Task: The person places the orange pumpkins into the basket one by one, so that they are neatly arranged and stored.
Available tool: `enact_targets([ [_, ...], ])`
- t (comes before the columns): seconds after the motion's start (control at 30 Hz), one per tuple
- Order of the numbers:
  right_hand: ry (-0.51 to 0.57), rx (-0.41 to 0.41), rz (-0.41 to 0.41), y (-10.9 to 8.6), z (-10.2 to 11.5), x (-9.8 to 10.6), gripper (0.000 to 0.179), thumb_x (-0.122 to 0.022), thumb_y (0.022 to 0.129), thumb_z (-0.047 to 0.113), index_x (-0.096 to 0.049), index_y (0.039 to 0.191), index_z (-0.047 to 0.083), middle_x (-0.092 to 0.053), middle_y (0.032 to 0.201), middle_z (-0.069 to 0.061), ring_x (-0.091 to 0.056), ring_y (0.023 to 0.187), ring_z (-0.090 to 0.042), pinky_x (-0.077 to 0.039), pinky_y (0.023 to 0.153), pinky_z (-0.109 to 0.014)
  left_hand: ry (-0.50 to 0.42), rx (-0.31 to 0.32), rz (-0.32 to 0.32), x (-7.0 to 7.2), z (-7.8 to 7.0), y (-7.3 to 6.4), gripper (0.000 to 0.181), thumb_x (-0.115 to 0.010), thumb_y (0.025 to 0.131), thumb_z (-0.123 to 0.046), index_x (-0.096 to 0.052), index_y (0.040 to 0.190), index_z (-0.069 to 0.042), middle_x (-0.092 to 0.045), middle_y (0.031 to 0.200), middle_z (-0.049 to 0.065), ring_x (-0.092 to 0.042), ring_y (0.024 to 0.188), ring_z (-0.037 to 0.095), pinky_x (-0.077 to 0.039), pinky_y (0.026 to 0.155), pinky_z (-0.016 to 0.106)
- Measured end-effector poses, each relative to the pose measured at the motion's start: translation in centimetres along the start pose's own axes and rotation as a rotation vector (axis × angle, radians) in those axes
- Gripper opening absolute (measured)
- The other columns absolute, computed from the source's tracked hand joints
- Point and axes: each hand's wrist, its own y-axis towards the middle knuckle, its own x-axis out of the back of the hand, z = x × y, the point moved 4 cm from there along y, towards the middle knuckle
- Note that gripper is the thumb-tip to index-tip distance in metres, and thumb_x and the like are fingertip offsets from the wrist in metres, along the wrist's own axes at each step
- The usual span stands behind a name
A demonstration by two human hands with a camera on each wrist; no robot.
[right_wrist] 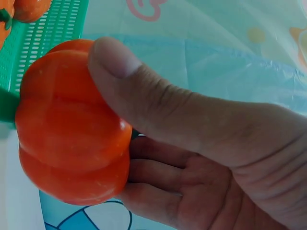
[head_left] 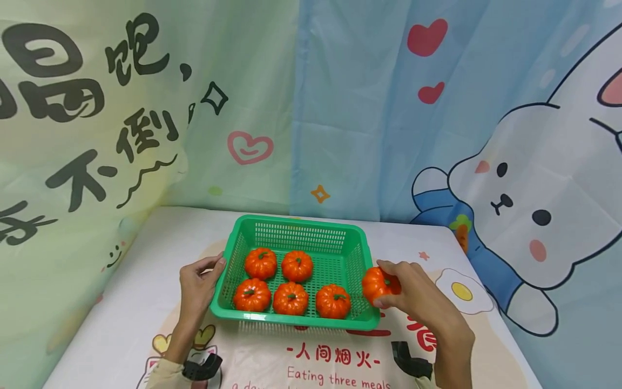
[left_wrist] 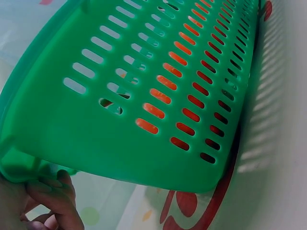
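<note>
A green plastic basket with slotted walls stands on the table, holding several small orange toy pumpkins with green stems. At the basket's left rim, my left hand grips the edge between thumb and curled fingers; the left wrist view shows its fingers under the rim's corner. My right hand pinches another orange pumpkin just by the basket's right rim. In the right wrist view the thumb presses on this pumpkin's side, and its stem is mostly hidden by the hand.
A printed cloth with lettering and a fried egg picture covers the table. Behind it hangs a curtain with hearts and a cartoon rabbit. Each wrist wears a black band. The basket's pumpkins sit toward its left and front.
</note>
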Motion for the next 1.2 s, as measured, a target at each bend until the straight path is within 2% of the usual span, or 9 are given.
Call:
enact_targets([
  [0.2, 0.014, 0.067, 0.009, 1.1, 0.8, 0.1, 0.069, -0.093, 0.088, 0.024, -0.066, 0.145, -0.006, -0.075, 0.109, -0.004, -0.061, 0.099, -0.02, -0.057, 0.079, -0.026, -0.004, 0.012, 0.0, -0.1, 0.1, 0.0, 0.023, -0.073, 0.104, -0.005, -0.079, 0.12, 0.011, -0.076, 0.112, 0.038, -0.074, 0.065, 0.0, -0.062, 0.061, 0.018],
  [0.33, 0.011, 0.072, 0.016, 1.8, 1.1, 0.0, 0.065, -0.092, 0.089, 0.022, -0.068, 0.143, -0.005, -0.074, 0.106, -0.003, -0.06, 0.099, -0.02, -0.057, 0.078, -0.025, -0.012, 0.01, -0.002, -0.1, 0.0, 0.1, 0.023, -0.073, 0.104, -0.004, -0.078, 0.119, 0.012, -0.076, 0.12, 0.036, -0.074, 0.065, 0.0, -0.061, 0.063, 0.016],
  [0.43, 0.005, 0.07, 0.024, 2.2, 1.3, -0.2, 0.065, -0.092, 0.089, 0.022, -0.068, 0.143, -0.005, -0.073, 0.107, -0.004, -0.06, 0.103, -0.022, -0.057, 0.081, -0.029, -0.017, 0.012, -0.002, -0.1, 0.0, 0.2, 0.023, -0.073, 0.104, -0.004, -0.078, 0.12, 0.012, -0.075, 0.125, 0.034, -0.074, 0.066, -0.001, -0.061, 0.064, 0.016],
  [0.6, -0.007, 0.072, 0.029, 2.8, 1.4, -0.6, 0.072, -0.093, 0.088, 0.025, -0.065, 0.146, -0.006, -0.072, 0.113, -0.007, -0.058, 0.107, -0.025, -0.057, 0.085, -0.035, 0.001, 0.013, -0.002, -0.1, 0.0, 0.2, 0.023, -0.073, 0.104, -0.004, -0.078, 0.12, 0.012, -0.076, 0.119, 0.036, -0.074, 0.065, -0.001, -0.061, 0.062, 0.016],
  [0.87, 0.029, 0.135, 0.062, 4.6, 1.7, -1.2, 0.072, -0.093, 0.088, 0.022, -0.063, 0.146, -0.009, -0.074, 0.106, -0.005, -0.061, 0.098, -0.019, -0.058, 0.079, -0.027, 0.038, 0.015, -0.006, 0.0, 0.1, 0.1, 0.024, -0.073, 0.104, -0.005, -0.079, 0.121, 0.01, -0.077, 0.113, 0.037, -0.072, 0.065, -0.003, -0.06, 0.061, 0.016],
  [1.1, 0.012, 0.181, 0.075, 6.0, 2.1, -1.6, 0.073, -0.094, 0.087, 0.02, -0.063, 0.146, -0.01, -0.076, 0.104, -0.004, -0.062, 0.095, -0.016, -0.059, 0.079, -0.028, 0.024, 0.02, -0.004, 0.0, 0.1, 0.1, 0.024, -0.073, 0.104, -0.006, -0.078, 0.121, 0.01, -0.077, 0.117, 0.036, -0.073, 0.065, -0.002, -0.061, 0.062, 0.016],
  [1.2, -0.003, 0.198, 0.076, 6.6, 2.3, -1.7, 0.067, -0.094, 0.086, 0.02, -0.068, 0.142, -0.007, -0.074, 0.099, -0.002, -0.061, 0.092, -0.017, -0.057, 0.078, -0.029, 0.02, 0.025, -0.006, 0.0, 0.1, 0.1, 0.024, -0.073, 0.104, -0.006, -0.078, 0.121, 0.01, -0.077, 0.116, 0.036, -0.073, 0.065, -0.002, -0.061, 0.062, 0.016],
])
